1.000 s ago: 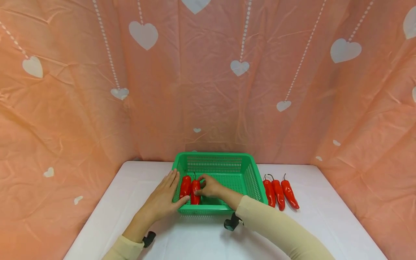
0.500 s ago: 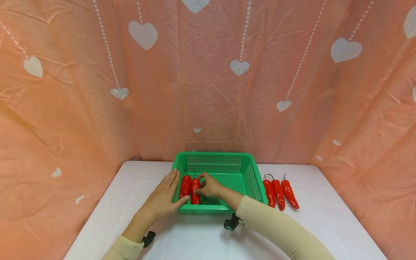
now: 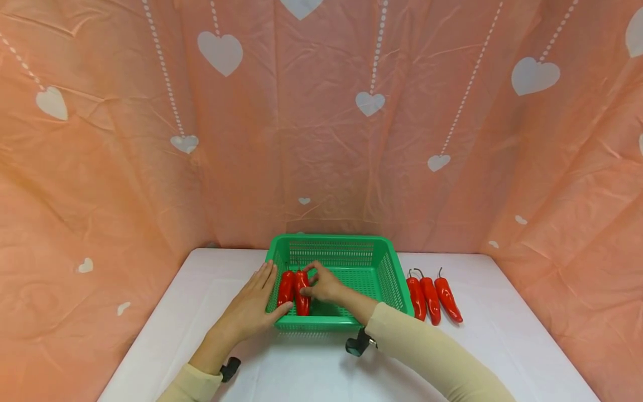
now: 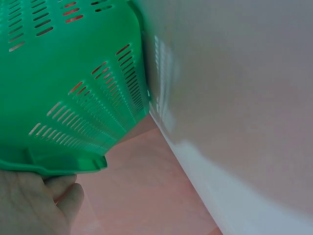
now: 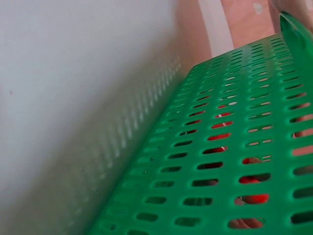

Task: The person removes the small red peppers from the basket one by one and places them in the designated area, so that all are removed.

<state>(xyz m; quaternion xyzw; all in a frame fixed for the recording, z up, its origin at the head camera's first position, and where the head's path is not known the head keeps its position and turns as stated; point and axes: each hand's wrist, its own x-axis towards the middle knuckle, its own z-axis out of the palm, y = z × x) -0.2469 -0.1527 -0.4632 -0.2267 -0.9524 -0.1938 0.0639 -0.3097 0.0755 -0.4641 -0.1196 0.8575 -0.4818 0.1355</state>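
Green plastic basket (image 3: 331, 239): rectangular, slotted walls, smooth rim, on white desk (image 3: 291, 368). Two glossy, tapered red peppers lie side by side inside, at its left. Right hand (image 3: 325, 287) pinches the inner pepper (image 3: 303, 305), nearer mid-basket; outer pepper (image 3: 285, 287) beside it. Left hand (image 3: 251, 307) rests at the left rim, fingers straight. Head view alone shows three peppers (image 3: 430, 301) outside, stems curved. Wrist views add the outer walls close up, red visible through slots.
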